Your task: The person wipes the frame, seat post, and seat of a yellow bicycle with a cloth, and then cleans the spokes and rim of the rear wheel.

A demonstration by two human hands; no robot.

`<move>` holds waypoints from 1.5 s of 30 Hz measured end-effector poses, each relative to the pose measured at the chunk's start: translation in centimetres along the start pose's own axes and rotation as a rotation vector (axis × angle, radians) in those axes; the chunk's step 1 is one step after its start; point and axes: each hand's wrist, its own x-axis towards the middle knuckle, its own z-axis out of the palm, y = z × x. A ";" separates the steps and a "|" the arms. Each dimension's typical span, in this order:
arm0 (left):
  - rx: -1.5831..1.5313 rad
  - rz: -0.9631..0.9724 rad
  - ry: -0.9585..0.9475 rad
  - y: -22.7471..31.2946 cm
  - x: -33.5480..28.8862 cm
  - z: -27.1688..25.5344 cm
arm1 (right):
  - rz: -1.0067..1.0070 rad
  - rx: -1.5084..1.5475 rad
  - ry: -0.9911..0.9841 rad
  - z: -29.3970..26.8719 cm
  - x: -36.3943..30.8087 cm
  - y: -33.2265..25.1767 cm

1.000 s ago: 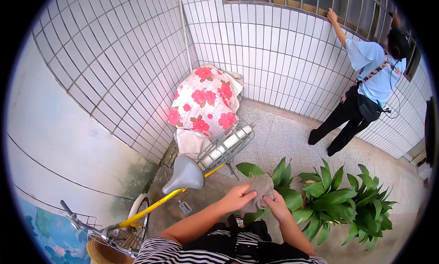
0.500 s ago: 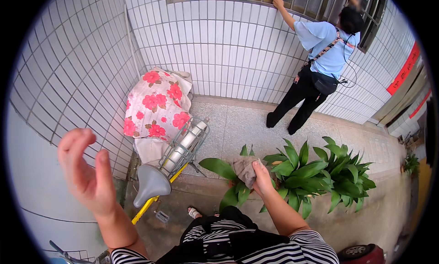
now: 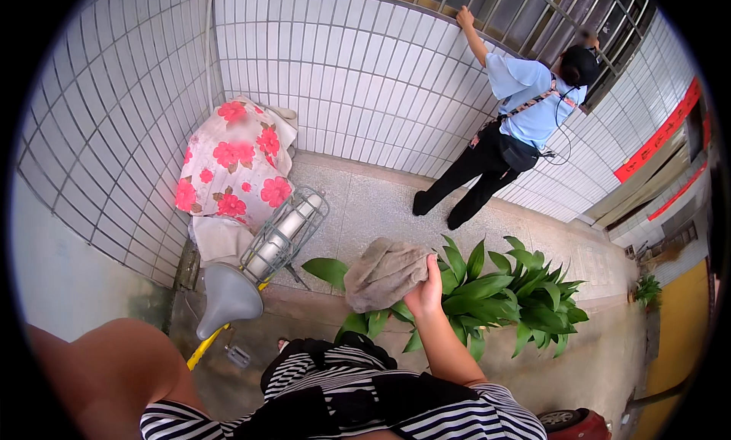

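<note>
A crumpled grey-brown cloth (image 3: pixel 387 272) is gripped in my right hand (image 3: pixel 426 290), with the thumb showing at its right edge. The cloth hangs in front of the leafy green plants (image 3: pixel 487 291) and hides some of their leaves. At the lower left my left arm (image 3: pixel 114 371) is bent and raised close to the camera. The left hand itself lies outside the picture.
A yellow bicycle with a grey saddle (image 3: pixel 226 299) and a wire rear rack (image 3: pixel 285 234) stands left of the plants. Behind it, a flowered cover (image 3: pixel 236 162) drapes over something in the corner. Another person (image 3: pixel 533 105) in light blue reaches to the barred window (image 3: pixel 525 21).
My left hand has gone out of the picture as that arm bent towards the camera. The cloth is more spread out and looks larger. The view has shifted somewhat to the right.
</note>
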 end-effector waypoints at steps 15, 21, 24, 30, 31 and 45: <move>0.192 -0.110 0.047 -8.2 -3.8 -8.8 | 0.204 0.031 -0.201 7.5 6.1 9.4; 0.193 -0.911 0.145 -15.1 -16.0 -10.7 | 0.323 -0.065 -0.237 10.3 8.8 14.4; 0.214 -1.335 0.004 -16.8 -27.6 -11.3 | 0.276 -0.180 -0.211 12.1 9.9 17.0; 0.116 -1.699 -0.259 -10.1 -43.1 -8.4 | 0.197 -0.354 -0.081 11.0 12.7 17.2; 0.056 -1.763 -0.275 -9.3 -43.5 -7.6 | 0.183 -0.369 -0.056 11.0 13.1 16.8; 0.231 -1.604 -0.547 -10.1 -45.8 0.5 | 0.274 -0.550 0.040 10.0 30.0 14.7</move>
